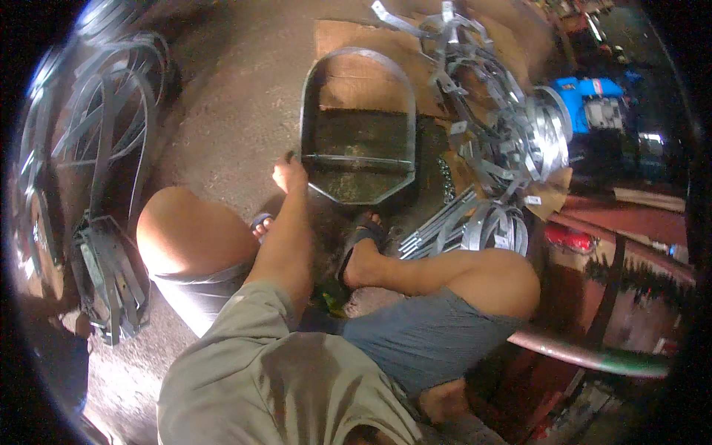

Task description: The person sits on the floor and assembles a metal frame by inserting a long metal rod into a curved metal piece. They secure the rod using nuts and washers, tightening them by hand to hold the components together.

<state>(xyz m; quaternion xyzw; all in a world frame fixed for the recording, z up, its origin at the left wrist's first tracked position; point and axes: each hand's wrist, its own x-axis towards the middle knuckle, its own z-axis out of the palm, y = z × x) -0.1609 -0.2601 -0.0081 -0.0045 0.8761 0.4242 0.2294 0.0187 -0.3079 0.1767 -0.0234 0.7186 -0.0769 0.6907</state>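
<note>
Through the head camera I saw the left hand [291, 175] reaching far and slightly left, with its arm straight ahead of the olive shirt [297, 378]. The fingers were curled together at the left side of the metal frame [412, 122], near its crossbar [361, 160]; the view was blurred there, and I could not tell whether they were clamped on the rim or only set against it. The right hand was out of my view, so I could not tell the state of its fingers. The frame was in the far middle of the scene, rounded at its far end and with angled corners at its near end. Behind its far part I noted a cardboard sheet [356, 83] on the floor [222, 96]. Right of the frame was a heap of bent metal strips [512, 144], with a chain [446, 180] and thin metal rods [437, 224] toward its near side. Beyond the heap, far right, I logged a blue machine [586, 95]; nearer, a red object [569, 238]. Looped metal strips [105, 115] lay far left, with a grey metal assembly [111, 274] nearer. A sandal [359, 237] showed just nearer than the frame.
</note>
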